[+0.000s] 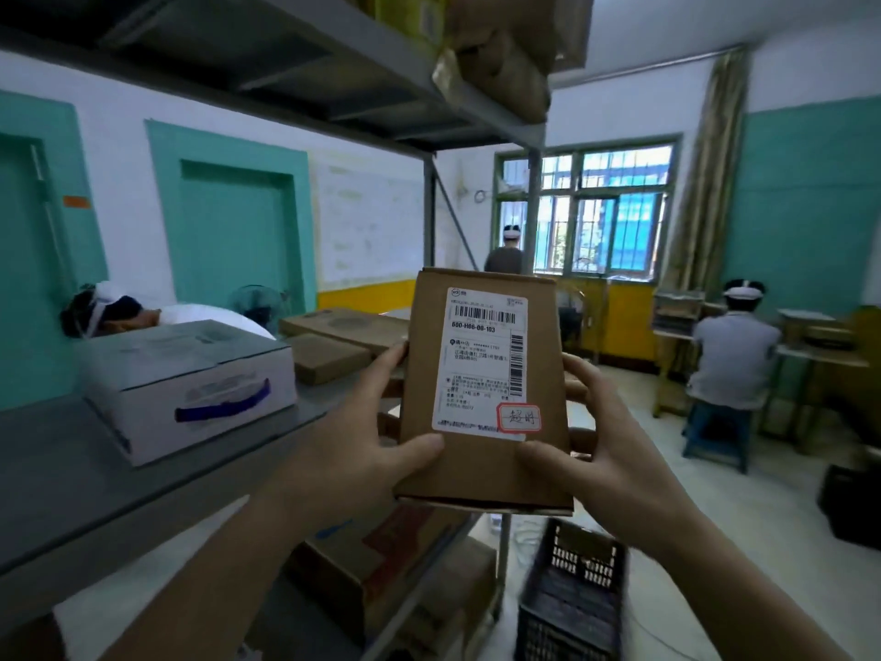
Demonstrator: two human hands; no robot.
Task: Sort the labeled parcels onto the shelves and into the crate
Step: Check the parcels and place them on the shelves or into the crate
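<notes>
Gripping the parcel [481,388], left hand [362,446] and right hand [596,450], fingers [579,374] curled.

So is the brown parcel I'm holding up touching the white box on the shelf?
Apart. The head view shows the brown parcel held up in both hands, with open shelf between it and the white box to its left.

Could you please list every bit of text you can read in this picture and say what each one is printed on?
"600-H06-00-103": white label on the brown parcel, held by the left hand and right hand.
Red-framed handwritten stamp, label corner: not legible.
Barcodes and small print on the label: too small.
White box on the shelf: print blurred.
</notes>
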